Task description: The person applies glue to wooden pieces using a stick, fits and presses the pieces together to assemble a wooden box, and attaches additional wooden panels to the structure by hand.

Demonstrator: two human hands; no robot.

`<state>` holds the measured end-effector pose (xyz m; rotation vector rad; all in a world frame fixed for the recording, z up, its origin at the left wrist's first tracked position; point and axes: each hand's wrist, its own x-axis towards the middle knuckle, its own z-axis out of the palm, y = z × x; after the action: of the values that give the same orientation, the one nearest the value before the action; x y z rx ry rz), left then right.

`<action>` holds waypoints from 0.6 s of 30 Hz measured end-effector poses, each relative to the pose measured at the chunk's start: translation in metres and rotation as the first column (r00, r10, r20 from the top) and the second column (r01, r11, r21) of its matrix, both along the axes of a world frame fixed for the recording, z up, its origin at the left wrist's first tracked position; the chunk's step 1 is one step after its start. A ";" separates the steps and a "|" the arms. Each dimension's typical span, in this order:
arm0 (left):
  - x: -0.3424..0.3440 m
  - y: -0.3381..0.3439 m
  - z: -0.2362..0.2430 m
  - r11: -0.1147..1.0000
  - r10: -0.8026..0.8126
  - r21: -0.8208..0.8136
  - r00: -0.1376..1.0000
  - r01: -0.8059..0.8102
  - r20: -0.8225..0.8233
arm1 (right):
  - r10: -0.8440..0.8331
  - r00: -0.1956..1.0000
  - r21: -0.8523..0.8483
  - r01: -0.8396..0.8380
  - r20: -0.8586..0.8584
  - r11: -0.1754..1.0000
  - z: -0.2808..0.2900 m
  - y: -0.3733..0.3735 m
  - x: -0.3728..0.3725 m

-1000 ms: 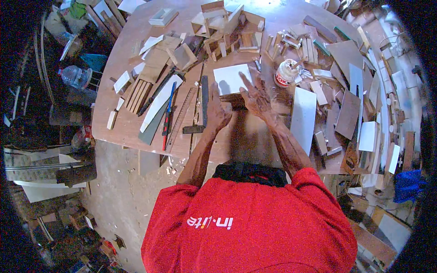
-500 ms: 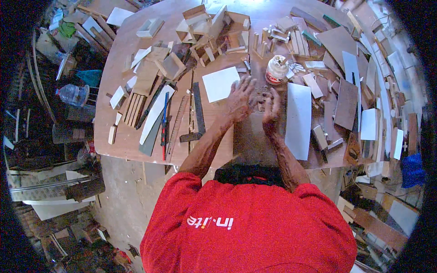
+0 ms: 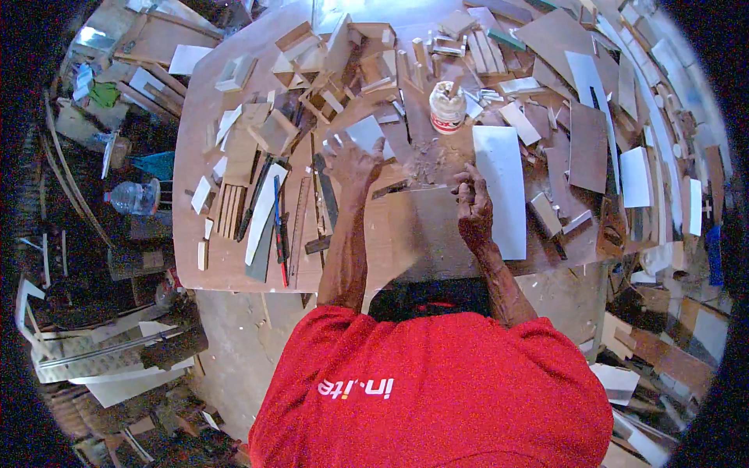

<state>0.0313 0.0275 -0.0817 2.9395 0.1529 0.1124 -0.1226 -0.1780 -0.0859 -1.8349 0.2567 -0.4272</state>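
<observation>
My left hand [image 3: 355, 160] lies over a small white panel [image 3: 365, 129], its fingers spread and its thumb apart. Whether it presses on the panel cannot be told. On the other side, my right hand [image 3: 473, 207] hovers by the left edge of a long white panel [image 3: 501, 195]. Its fingers are loosely bent, and I see nothing in them. Between the hands lies a brown board [image 3: 425, 226], with a patch of crumbly debris [image 3: 425, 165] beyond its far edge. A smeared white jar [image 3: 447, 109] with a stick in it stands past the debris.
Small wooden box frames [image 3: 335, 58] crowd the table's far side. To the left lie a blue-and-red cutter or pen [image 3: 279, 222], a ruler [image 3: 299, 226] and slatted wood [image 3: 231, 210]. Offcuts and a brown panel [image 3: 587, 148] cover the right. A plastic bottle [image 3: 134, 197] is off the table's left.
My hands were close together over the debris and have moved apart. The left one went left onto the small white panel; the right one drew nearer to me. The view has shifted slightly.
</observation>
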 end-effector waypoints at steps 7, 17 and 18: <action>0.022 0.000 -0.009 0.944 -0.171 0.330 0.819 -0.023 0.547 | -0.040 0.999 -0.132 0.044 0.030 0.990 0.001 -0.043 -0.020; 0.013 -0.035 0.029 0.965 0.252 0.001 0.928 -0.261 -0.273 | 0.041 0.999 -0.056 -0.042 -0.020 0.998 -0.014 -0.077 -0.034; 0.015 -0.034 0.024 0.961 0.266 0.008 0.921 -0.275 -0.285 | 0.048 0.999 -0.131 -0.047 0.003 0.990 -0.016 -0.079 -0.033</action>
<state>0.0464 -0.0067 -0.0572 2.8682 0.5984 -0.2721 -0.1557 -0.2570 -0.1021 -1.9638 0.1838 -0.4253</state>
